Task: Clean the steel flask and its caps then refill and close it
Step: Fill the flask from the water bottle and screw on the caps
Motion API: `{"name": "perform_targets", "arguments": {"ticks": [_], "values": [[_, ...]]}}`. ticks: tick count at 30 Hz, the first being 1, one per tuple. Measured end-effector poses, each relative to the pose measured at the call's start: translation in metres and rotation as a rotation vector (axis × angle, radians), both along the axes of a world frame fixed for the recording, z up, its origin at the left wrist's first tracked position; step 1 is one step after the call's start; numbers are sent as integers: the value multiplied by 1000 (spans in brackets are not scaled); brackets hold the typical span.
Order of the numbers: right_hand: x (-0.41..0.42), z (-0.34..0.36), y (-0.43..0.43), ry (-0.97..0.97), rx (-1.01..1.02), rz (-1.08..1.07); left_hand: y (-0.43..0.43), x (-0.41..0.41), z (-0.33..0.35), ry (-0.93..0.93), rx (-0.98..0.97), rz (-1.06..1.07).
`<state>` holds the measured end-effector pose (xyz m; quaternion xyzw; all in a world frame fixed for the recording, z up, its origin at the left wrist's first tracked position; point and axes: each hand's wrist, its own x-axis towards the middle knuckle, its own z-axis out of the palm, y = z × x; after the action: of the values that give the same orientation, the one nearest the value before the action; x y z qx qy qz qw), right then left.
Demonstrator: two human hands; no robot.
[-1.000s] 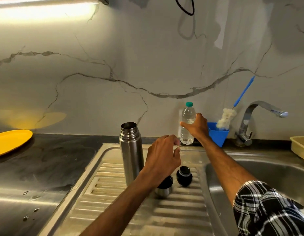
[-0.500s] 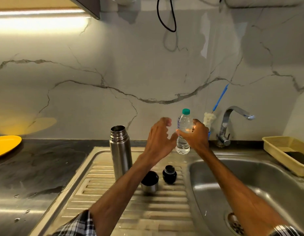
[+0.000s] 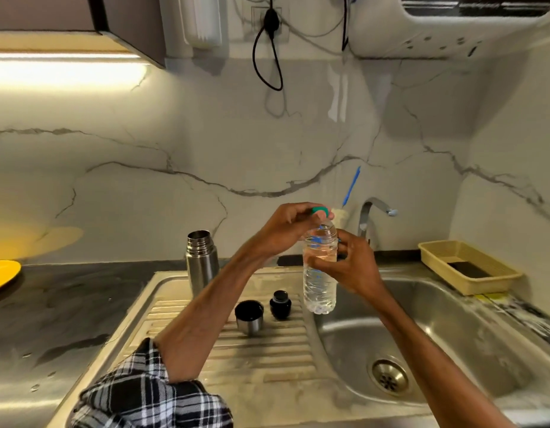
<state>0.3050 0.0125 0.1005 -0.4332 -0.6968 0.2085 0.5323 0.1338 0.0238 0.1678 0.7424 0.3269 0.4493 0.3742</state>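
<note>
Drainboard [image 3: 267,362]: steel cup cap [image 3: 249,319] mouth up, black stopper [image 3: 280,304] just beside it. Right hand [image 3: 352,268] grips upright water bottle [image 3: 318,288] mid-body; left hand [image 3: 284,231] pinches its green cap [image 3: 317,210]. Behind: steel flask [image 3: 202,264], uncapped, upright on drainboard's far left.

Place: home kitchen, seen at the sink.
Sink: steel basin [image 3: 468,329] with ribbed drainboard [image 3: 261,359] and tap [image 3: 374,208].
Wall: veined marble backsplash [image 3: 144,196], plugged-in cord [image 3: 267,66] hanging above.
Counter: dark worktop [image 3: 67,304], yellow plate [image 3: 2,273] at left, strip light [image 3: 61,72] under cabinet [image 3: 128,20].
</note>
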Motion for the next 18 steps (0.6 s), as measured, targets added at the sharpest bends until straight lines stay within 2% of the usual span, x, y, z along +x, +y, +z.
{"name": "perform_targets", "arguments": {"ticks": [2, 7, 13, 18], "values": [[-4, 1, -8, -1, -13, 18, -9, -6, 0, -33, -10, 17], [-26, -3, -28, 74, -24, 26, -24, -7, -7, -103, 70, 264], [-59, -12, -50, 103, 28, -86, -49, -2, -18, -289, 72, 629], [-81, -26, -59, 112, 40, -166, -61, -3, -27, -359, 58, 761]]}}
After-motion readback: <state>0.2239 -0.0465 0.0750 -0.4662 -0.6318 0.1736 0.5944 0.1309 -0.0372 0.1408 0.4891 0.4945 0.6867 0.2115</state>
